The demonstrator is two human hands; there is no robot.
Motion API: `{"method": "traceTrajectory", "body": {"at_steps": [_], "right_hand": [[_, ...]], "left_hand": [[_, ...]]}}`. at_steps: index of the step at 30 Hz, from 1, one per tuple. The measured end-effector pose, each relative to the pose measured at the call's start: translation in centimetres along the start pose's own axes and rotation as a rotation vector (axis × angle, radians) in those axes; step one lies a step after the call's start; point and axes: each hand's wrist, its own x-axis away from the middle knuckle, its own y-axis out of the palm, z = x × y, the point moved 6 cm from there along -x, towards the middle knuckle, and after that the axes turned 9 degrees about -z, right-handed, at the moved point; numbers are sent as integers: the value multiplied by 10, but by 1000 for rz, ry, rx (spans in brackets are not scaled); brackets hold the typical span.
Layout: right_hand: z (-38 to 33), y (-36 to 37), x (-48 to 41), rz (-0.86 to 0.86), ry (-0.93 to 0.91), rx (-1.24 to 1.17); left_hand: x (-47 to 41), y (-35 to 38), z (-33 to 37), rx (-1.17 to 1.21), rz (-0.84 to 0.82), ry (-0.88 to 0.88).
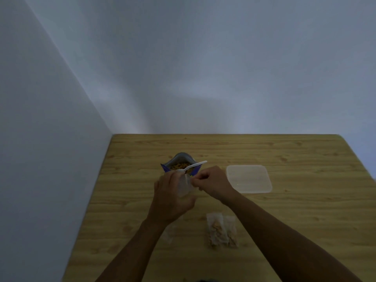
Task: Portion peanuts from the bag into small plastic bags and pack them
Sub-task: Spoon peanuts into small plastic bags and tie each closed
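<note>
An open peanut bag, blue outside and grey inside, stands on the wooden table with peanuts showing in it. A white plastic spoon lies across its mouth. Just in front of it my left hand holds a small clear plastic bag upright. My right hand pinches that bag's top right edge with closed fingers. Two small bags filled with peanuts lie on the table nearer to me, to the right of my left forearm.
A clear rectangular plastic container lies right of my right hand. An empty-looking small plastic bag lies partly under my left forearm. The table stands in a corner, with walls at its back and left.
</note>
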Motion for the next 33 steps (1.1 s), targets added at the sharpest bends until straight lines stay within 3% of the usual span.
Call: {"method": "traceTrajectory", "body": {"at_steps": [6,14,21,23,26,27,29,33], "right_hand": [[-12,2,-6,-52,36,-74],[-18,5,-9,-118,80,-94],[-25,4,-9,-161,52,-144],[-27,0,-11,-42,-22,-155],[-15,-21,-16,364,-45,34],[-10,-25,-18,421,-10,92],[1,-25,-26,390,71,150],[3,-18,-39,322,34,256]], "left_hand": [[-3,-10,4,-111,147,109],[-8,-15,4,-160,148,159],[-3,-22,6,-58,240,265],[-3,-25,3,-2,245,230],[-5,-26,-12,96,203,109],[-6,-27,-21,147,182,34],[-8,-27,-38,255,145,-95],[-17,-33,-49,337,93,-129]]}}
